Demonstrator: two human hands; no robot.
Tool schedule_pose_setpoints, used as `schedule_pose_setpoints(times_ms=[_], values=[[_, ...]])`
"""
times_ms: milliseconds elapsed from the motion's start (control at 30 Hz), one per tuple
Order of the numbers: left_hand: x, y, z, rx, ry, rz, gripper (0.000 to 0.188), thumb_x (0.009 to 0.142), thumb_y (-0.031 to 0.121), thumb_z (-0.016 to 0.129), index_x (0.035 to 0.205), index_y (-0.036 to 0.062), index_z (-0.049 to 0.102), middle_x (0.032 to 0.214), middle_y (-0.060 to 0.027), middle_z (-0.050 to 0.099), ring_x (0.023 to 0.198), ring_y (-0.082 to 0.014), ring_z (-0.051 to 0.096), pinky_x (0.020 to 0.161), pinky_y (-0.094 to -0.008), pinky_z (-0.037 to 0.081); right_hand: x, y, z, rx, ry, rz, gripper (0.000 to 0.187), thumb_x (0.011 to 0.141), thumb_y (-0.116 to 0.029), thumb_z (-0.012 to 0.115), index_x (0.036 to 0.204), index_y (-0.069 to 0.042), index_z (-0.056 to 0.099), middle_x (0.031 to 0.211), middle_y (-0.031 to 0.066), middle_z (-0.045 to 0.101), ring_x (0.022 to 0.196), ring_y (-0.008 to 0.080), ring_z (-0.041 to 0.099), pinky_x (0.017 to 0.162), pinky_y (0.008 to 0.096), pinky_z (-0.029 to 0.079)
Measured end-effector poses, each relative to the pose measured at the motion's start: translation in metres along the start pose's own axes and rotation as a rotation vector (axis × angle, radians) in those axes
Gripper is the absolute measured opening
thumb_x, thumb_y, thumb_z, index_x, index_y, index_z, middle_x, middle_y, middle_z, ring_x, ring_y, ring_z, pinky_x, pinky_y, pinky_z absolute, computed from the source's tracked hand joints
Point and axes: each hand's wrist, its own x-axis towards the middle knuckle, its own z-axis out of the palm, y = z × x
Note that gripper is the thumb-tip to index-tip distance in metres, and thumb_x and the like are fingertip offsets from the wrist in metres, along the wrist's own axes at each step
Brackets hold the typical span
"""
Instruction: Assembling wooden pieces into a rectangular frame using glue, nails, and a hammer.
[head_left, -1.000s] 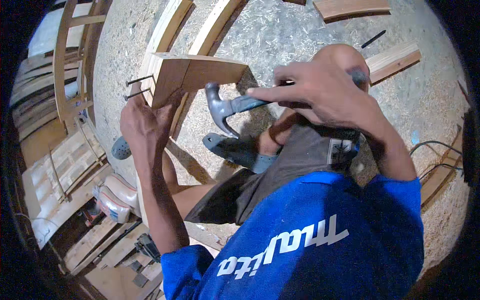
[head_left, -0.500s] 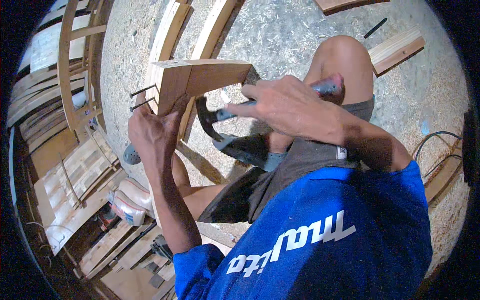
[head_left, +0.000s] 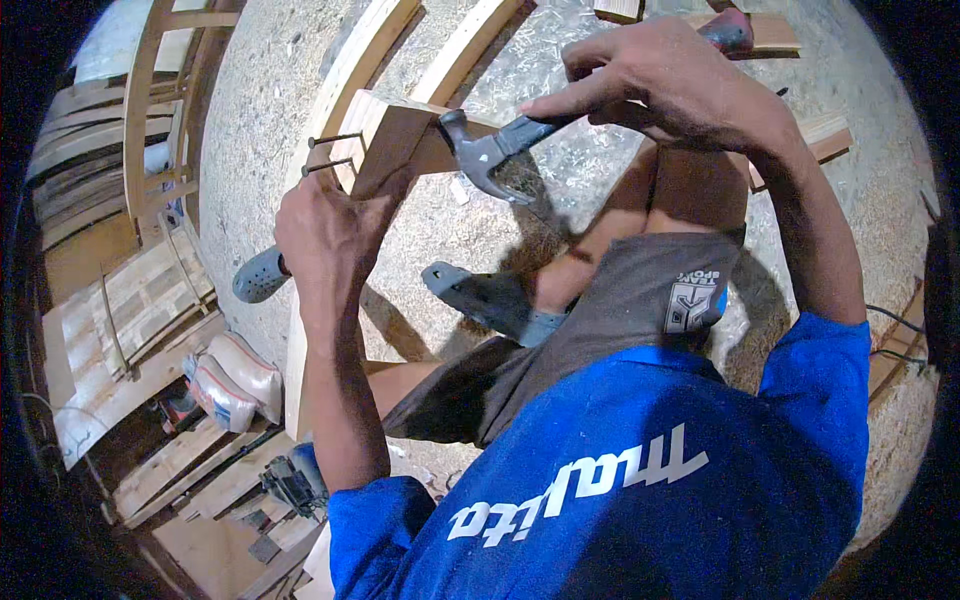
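My left hand (head_left: 332, 228) is closed around the near end of a pale wooden piece (head_left: 400, 145), with its fingers wrapped low on the left side. Two nails stick out of the wood's left face just above that hand: an upper nail (head_left: 336, 139) and a lower nail (head_left: 330, 166). They stand side by side, only partly sunk. My right hand (head_left: 650, 80) grips a claw hammer (head_left: 484, 158) by its handle, index finger stretched along it. The hammer's head hangs to the right of the nails and overlaps the wooden piece in view; whether they touch I cannot tell.
Long wooden beams (head_left: 462, 55) run along the shavings-strewn floor (head_left: 270, 130). My feet wear grey clogs (head_left: 490, 300). At the left lie stacked boards (head_left: 95, 190), white sacks (head_left: 235, 380) and a dark power tool (head_left: 295, 480). Short wood offcuts (head_left: 825, 137) and a black cable (head_left: 895, 320) are at right.
My right hand has lifted the hammer up and to the right, and the hammer's head has turned. My left hand keeps its hold on the wooden piece. The whole view has shifted slightly.
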Motion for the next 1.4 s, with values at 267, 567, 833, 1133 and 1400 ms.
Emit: schedule_pose_setpoints(times_ms=[267, 567, 833, 1133, 1400], values=[[0.004, -0.017, 0.011, 0.082, 0.032, 0.054, 0.063, 0.068, 0.019, 0.088, 0.122, 0.0037, 0.061, 0.076, -0.0217, 0.066, 0.073, -0.0401, 0.067, 0.064, -0.0452, 0.051, -0.002, 0.016, 0.012, -0.003, 0.015, -0.091, 0.054, 0.082, -0.01, 0.071, 0.13, -0.035, 0.066, 0.089, 0.0076, 0.061, 0.08, 0.0282, 0.063, 0.071, 0.0429, 0.047], [0.004, 0.004, -0.002, 0.047, 0.015, -0.031, 0.051, 0.069, 0.02, 0.088, 0.11, 0.0039, 0.063, 0.077, -0.0183, 0.066, 0.075, -0.0396, 0.066, 0.065, -0.0456, 0.05, -0.008, 0.014, 0.012, -0.032, 0.028, -0.056, 0.066, 0.078, -0.001, 0.068, 0.132, -0.037, 0.064, 0.09, 0.0068, 0.063, 0.077, 0.0271, 0.062, 0.07, 0.0418, 0.048], [0.003, -0.013, 0.003, 0.06, -0.035, 0.083, 0.066, 0.072, 0.045, 0.086, 0.114, 0.0003, 0.061, 0.08, -0.0234, 0.07, 0.076, -0.0431, 0.07, 0.067, -0.0493, 0.056, -0.007, -0.053, 0.052, 0.119, -0.091, 0.059, 0.044, 0.088, -0.015, 0.057, 0.129, -0.028, 0.065, 0.094, 0.011, 0.063, 0.087, 0.0326, 0.069, 0.071, 0.0463, 0.054], [0.001, 0.001, -0.003, -0.052, 0.049, 0.065, 0.053, 0.068, 0.027, 0.088, 0.106, 0.0002, 0.062, 0.078, -0.0203, 0.067, 0.078, -0.0404, 0.067, 0.068, -0.0463, 0.052, -0.006, -0.104, 0.114, 0.229, 0.106, 0.289, 0.048, 0.087, -0.01, 0.057, 0.132, -0.024, 0.062, 0.095, 0.0128, 0.059, 0.086, 0.0351, 0.067, 0.068, 0.0479, 0.056], [0.005, 0.009, -0.006, 0.097, -0.05, 0.01, 0.065, 0.075, 0.05, 0.082, 0.113, 0.0012, 0.064, 0.083, -0.0243, 0.071, 0.079, -0.0424, 0.07, 0.069, -0.0494, 0.055, -0.012, -0.097, 0.098, 0.256, 0.023, 0.284, 0.06, 0.083, -0.004, 0.061, 0.141, -0.022, 0.057, 0.097, 0.0154, 0.059, 0.084, 0.0363, 0.064, 0.072, 0.0466, 0.052]])
